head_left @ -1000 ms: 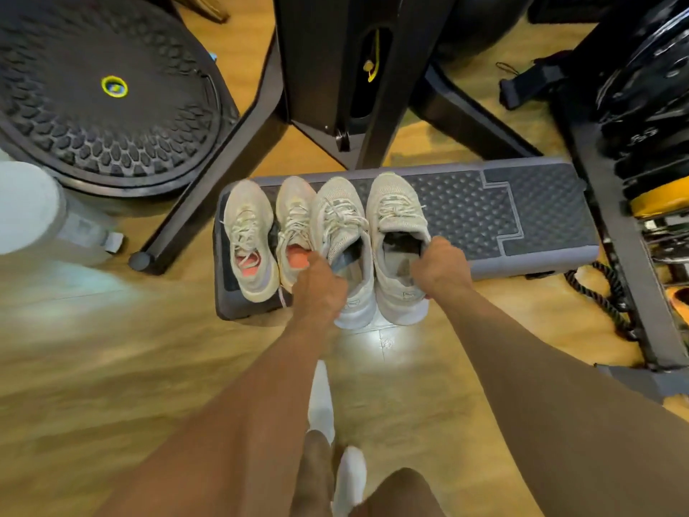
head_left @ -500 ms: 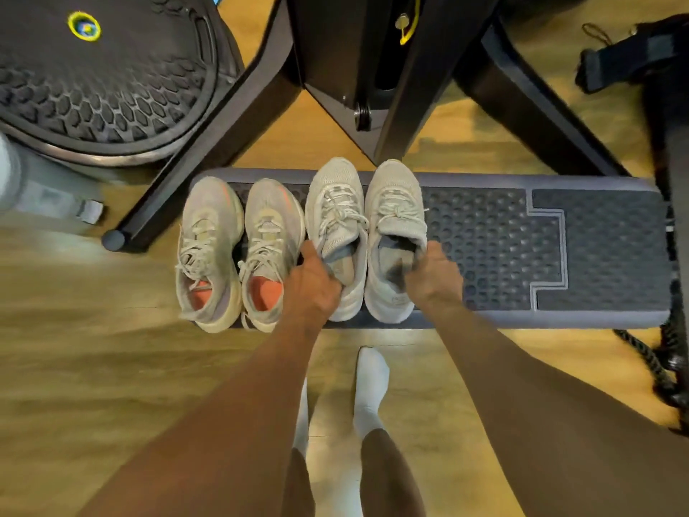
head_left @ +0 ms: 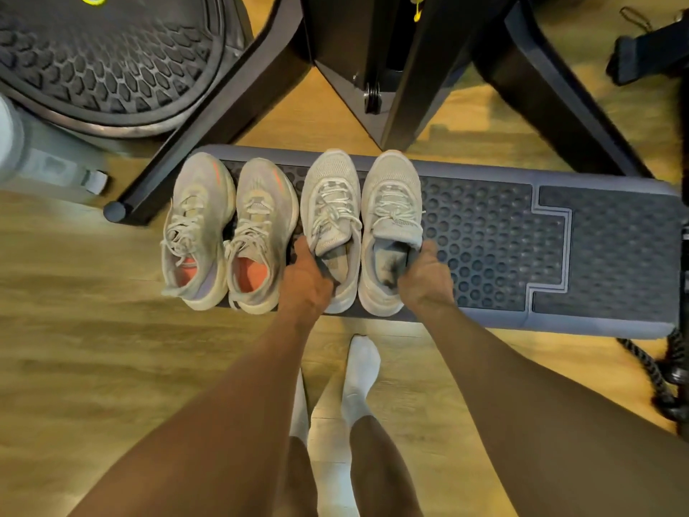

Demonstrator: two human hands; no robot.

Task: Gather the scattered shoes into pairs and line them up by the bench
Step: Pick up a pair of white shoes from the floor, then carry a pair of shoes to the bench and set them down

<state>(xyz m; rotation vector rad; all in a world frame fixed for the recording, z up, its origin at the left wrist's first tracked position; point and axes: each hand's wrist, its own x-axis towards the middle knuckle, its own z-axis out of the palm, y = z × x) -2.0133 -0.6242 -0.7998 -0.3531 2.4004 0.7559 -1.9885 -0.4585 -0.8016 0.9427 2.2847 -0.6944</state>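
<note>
Pushed deeper onto the step platform (head_left: 484, 236), white sneakers (head_left: 391, 195) sit mid-frame beside the orange-lined pair (head_left: 257, 225), left hand (head_left: 305, 281) and right hand (head_left: 425, 281) each gripping a collar; a snagged finger could drag one off.

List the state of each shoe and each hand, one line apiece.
Far-left shoe, upright on the platform, not held.
Second shoe, upright beside it, not held.
Third shoe, upright, held at its opening.
Fourth shoe, upright, held at its opening.
Left hand, gripping the third shoe.
Right hand, gripping the fourth shoe.
</note>
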